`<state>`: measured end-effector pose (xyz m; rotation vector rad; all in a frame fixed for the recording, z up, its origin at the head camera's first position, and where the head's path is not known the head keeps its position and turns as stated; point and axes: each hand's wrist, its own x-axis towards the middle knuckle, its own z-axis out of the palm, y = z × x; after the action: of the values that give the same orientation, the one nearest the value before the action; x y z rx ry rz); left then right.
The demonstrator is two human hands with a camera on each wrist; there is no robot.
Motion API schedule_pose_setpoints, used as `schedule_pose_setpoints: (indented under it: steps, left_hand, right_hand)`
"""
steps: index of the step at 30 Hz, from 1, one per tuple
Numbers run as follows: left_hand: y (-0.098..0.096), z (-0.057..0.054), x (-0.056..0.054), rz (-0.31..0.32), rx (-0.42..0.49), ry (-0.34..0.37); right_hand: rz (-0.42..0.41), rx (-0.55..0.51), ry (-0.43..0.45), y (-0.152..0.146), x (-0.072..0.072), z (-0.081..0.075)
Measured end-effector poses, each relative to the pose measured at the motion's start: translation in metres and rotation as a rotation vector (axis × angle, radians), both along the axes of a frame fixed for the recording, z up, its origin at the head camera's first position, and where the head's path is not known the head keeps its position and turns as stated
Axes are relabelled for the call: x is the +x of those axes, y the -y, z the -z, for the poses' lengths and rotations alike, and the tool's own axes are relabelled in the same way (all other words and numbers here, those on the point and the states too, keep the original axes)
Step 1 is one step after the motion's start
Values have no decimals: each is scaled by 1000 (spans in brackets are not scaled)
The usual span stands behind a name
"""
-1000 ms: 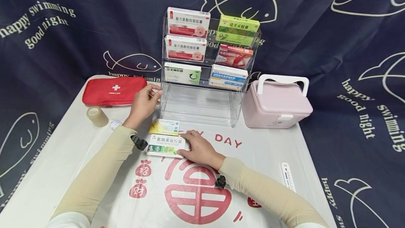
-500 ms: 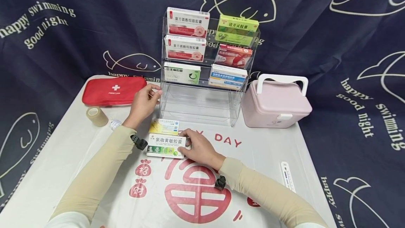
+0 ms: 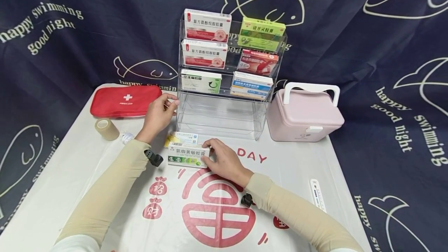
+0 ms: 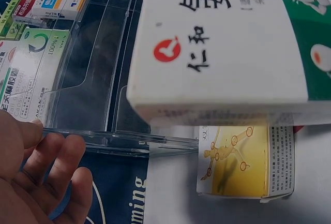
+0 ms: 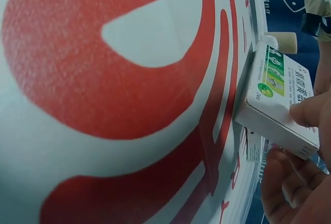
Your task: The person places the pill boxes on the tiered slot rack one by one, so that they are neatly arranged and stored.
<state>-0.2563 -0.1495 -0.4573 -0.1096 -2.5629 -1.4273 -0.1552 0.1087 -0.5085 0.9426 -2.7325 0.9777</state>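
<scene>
My right hand [image 3: 226, 162] pinches the right end of a white and green medicine box [image 3: 187, 155], thumb on its printed face. The box is tipped up toward me, and in the left wrist view it looms large in front. Behind it lies a yellow and white medicine box [image 3: 189, 137], partly covered. My left hand [image 3: 159, 115] is at the left side of a clear acrylic display rack [image 3: 224, 118]; in the left wrist view its thumb and fingers [image 4: 72, 151] pinch the side panel's edge. Several medicine boxes stand in the rack's upper three tiers; its lowest tier holds none.
A red first aid pouch [image 3: 126, 102], a tan tape roll [image 3: 106, 129] and a small white roll [image 3: 127, 138] lie at the left. A pink lidded box [image 3: 308, 119] stands right of the rack. A white thermometer [image 3: 317, 194] lies near the right edge.
My right hand has raised the white and green medicine box from lying flatter and shifted it slightly back and right, over part of the yellow one. My left hand has stayed at the rack.
</scene>
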Motion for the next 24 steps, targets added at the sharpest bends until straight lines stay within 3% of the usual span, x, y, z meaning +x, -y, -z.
schedule_pose_setpoints:
  steps: [17,24]
  left_hand:
    - [2,1,0,6,15,4]
    - [1,3,-2,1,2,6]
  right_hand:
    - [-86,-44,-31,-5,9,2]
    - [-67,-134,-29,-8,1,-2]
